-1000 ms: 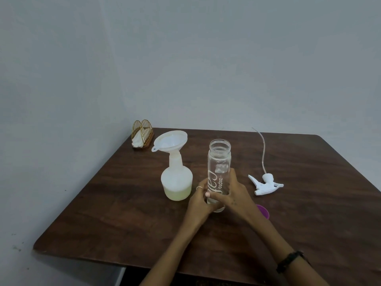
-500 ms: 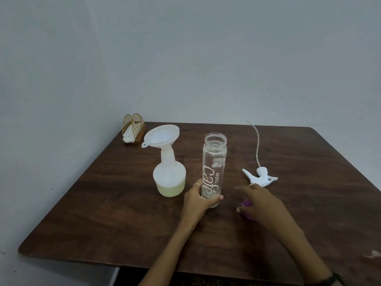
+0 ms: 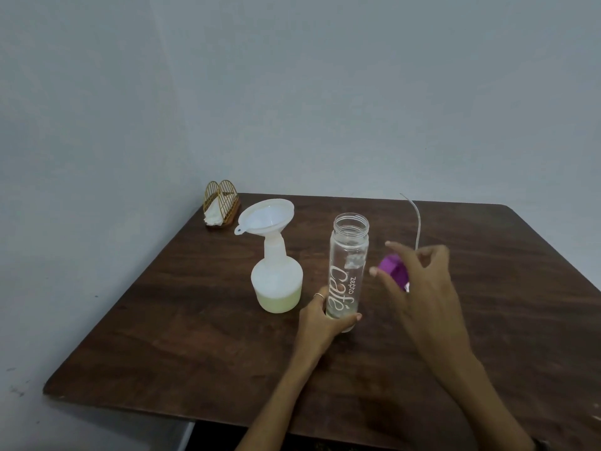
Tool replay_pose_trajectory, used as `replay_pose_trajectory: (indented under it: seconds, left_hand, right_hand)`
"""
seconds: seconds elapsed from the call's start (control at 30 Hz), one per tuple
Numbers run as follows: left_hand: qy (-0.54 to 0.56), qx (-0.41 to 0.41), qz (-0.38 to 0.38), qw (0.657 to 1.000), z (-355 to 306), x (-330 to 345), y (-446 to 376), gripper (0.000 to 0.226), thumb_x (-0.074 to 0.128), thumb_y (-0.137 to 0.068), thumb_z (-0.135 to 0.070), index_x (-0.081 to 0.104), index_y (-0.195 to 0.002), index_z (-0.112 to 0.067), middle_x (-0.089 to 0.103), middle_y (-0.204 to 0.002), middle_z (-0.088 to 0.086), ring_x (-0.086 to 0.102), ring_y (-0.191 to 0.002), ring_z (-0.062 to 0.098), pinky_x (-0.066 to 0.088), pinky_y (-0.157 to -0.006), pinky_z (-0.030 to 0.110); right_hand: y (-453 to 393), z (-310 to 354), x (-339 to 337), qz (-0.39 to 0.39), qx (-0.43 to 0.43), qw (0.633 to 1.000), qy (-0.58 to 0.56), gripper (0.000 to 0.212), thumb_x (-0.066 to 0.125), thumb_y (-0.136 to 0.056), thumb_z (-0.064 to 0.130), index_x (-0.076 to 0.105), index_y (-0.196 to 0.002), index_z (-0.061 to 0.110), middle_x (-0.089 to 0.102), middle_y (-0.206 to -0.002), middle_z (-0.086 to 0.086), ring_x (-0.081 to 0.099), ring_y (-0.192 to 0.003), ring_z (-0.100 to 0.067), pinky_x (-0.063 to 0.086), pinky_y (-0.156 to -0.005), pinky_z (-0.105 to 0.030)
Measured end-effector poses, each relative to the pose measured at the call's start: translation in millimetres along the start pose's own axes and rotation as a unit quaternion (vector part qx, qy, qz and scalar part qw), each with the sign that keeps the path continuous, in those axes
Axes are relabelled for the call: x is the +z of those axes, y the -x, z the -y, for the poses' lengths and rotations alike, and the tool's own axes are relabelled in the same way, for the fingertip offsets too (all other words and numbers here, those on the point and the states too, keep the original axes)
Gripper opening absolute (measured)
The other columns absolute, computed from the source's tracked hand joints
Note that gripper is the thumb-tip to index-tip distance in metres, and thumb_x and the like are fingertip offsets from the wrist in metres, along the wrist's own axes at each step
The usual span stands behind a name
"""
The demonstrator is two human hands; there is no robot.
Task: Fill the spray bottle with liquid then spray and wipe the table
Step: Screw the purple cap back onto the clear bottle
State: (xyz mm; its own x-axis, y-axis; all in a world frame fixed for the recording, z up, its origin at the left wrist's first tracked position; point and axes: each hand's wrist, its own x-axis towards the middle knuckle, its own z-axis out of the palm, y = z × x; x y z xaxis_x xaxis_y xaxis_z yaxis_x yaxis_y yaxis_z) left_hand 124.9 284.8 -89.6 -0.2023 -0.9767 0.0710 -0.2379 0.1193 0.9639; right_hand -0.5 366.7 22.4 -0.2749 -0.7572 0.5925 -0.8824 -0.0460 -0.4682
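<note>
A white spray bottle (image 3: 277, 284) with pale yellow liquid in its base stands left of centre, a white funnel (image 3: 266, 215) seated in its neck. Beside it stands a clear glass bottle (image 3: 347, 271), uncapped and almost empty; my left hand (image 3: 320, 320) grips its base. My right hand (image 3: 419, 288) is raised to the right of the glass bottle and holds a purple cap (image 3: 394, 270) in its fingers. The spray head's thin dip tube (image 3: 417, 222) shows behind my right hand; the trigger part is hidden by that hand.
A dark wooden table (image 3: 195, 336) stands in a corner of grey walls. A golden wire napkin holder (image 3: 221, 203) with white tissue sits at the far left corner. The table's front edge runs near the bottom of the view.
My right hand left the glass bottle, reached down to the purple cap on the table, and has lifted it up beside the bottle. My left hand keeps hold of the bottle's base.
</note>
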Motion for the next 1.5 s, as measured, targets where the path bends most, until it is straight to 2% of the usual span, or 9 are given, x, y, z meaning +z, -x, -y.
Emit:
replay_pose_trajectory:
  seconds: [0.13, 0.33, 0.5, 0.67, 0.9, 1.07, 1.23, 1.4, 1.5]
  left_hand:
    - [0.005, 0.01, 0.01, 1.0, -2, 0, 2, 0.052, 0.083, -0.061, -0.023, 0.058, -0.107, -0.024, 0.068, -0.099, -0.009, 0.064, -0.089, 0.004, 0.048, -0.075, 0.008]
    - [0.007, 0.005, 0.009, 1.0, -1, 1, 3, 0.071, 0.075, -0.047, -0.044, 0.059, -0.111, -0.019, 0.069, -0.101, -0.006, 0.065, -0.09, 0.005, 0.049, -0.078, 0.012]
    - [0.011, 0.014, 0.012, 1.0, 0, -1, 3, 0.05, 0.084, -0.059, -0.022, 0.059, -0.102, -0.026, 0.069, -0.099, -0.008, 0.064, -0.088, -0.002, 0.049, -0.077, 0.011]
    - [0.028, 0.01, 0.016, 0.999, 0, 0, 2, 0.048, 0.079, -0.049, -0.038, 0.059, -0.093, -0.038, 0.071, -0.097, -0.009, 0.067, -0.088, 0.003, 0.053, -0.079, 0.019]
    - [0.019, 0.014, 0.019, 1.0, 2, -1, 1, 0.047, 0.08, -0.049, -0.037, 0.057, -0.09, -0.039, 0.069, -0.094, -0.012, 0.065, -0.088, -0.001, 0.052, -0.076, 0.013]
    - [0.014, 0.021, 0.015, 1.0, 1, -1, 2, 0.047, 0.084, -0.06, -0.021, 0.055, -0.094, -0.037, 0.068, -0.096, -0.013, 0.066, -0.089, 0.004, 0.051, -0.076, 0.012]
    - [0.025, 0.014, 0.011, 1.0, 0, 0, 3, 0.051, 0.077, -0.045, -0.044, 0.057, -0.092, -0.038, 0.069, -0.095, -0.014, 0.067, -0.089, 0.005, 0.053, -0.08, 0.018]
    - [0.02, 0.006, 0.016, 1.0, 2, -1, 1, 0.063, 0.083, -0.054, -0.034, 0.06, -0.111, -0.019, 0.07, -0.106, -0.004, 0.066, -0.095, 0.009, 0.054, -0.085, 0.026]
    - [0.016, 0.004, 0.02, 1.0, 1, -2, 0, 0.057, 0.085, -0.06, -0.023, 0.061, -0.111, -0.017, 0.069, -0.105, -0.003, 0.065, -0.093, 0.008, 0.052, -0.08, 0.016]
  right_hand:
    - [-14, 26, -12, -0.104, -0.023, 0.988, -0.112, 0.033, 0.062, -0.086, 0.034, 0.06, -0.113, 0.016, 0.031, -0.108, 0.001, 0.039, -0.091, -0.004, 0.041, -0.077, -0.011]
    - [-27, 50, -2, -0.166, -0.055, 0.951, -0.254, 0.037, 0.065, -0.08, 0.042, 0.052, -0.105, 0.018, 0.037, -0.108, 0.001, 0.051, -0.097, -0.015, 0.055, -0.079, -0.034]
    - [-36, 43, 12, -0.126, -0.075, 0.957, -0.248, 0.034, 0.067, -0.08, 0.035, 0.054, -0.095, 0.008, 0.045, -0.1, -0.001, 0.052, -0.09, -0.011, 0.052, -0.073, -0.021]
    - [-44, 33, 18, -0.079, -0.073, 0.962, -0.253, 0.023, 0.066, -0.083, 0.023, 0.054, -0.096, 0.009, 0.053, -0.099, -0.002, 0.049, -0.09, 0.0, 0.046, -0.077, -0.015]
    - [-44, 27, 20, 0.029, -0.1, 0.975, -0.197, 0.037, 0.052, -0.088, 0.027, 0.061, -0.121, 0.012, 0.052, -0.127, -0.004, 0.048, -0.11, -0.001, 0.037, -0.09, -0.003]
    - [-44, 31, 21, -0.002, -0.082, 0.982, -0.171, 0.039, 0.06, -0.085, 0.029, 0.064, -0.119, 0.01, 0.057, -0.126, -0.01, 0.054, -0.112, -0.018, 0.044, -0.091, -0.026]
    - [-44, 35, 30, -0.066, -0.058, 0.987, -0.138, 0.041, 0.076, -0.074, 0.032, 0.063, -0.106, 0.011, 0.053, -0.106, -0.009, 0.05, -0.094, -0.017, 0.037, -0.075, -0.009]
    - [-38, 30, 27, 0.0, -0.033, 0.974, -0.226, 0.05, 0.057, -0.078, 0.043, 0.058, -0.121, 0.019, 0.046, -0.123, 0.006, 0.045, -0.114, -0.012, 0.039, -0.088, -0.011]
    - [-34, 25, 23, 0.012, -0.035, 0.973, -0.226, 0.045, 0.051, -0.085, 0.032, 0.054, -0.128, 0.018, 0.051, -0.132, 0.002, 0.043, -0.115, -0.013, 0.038, -0.09, -0.017]
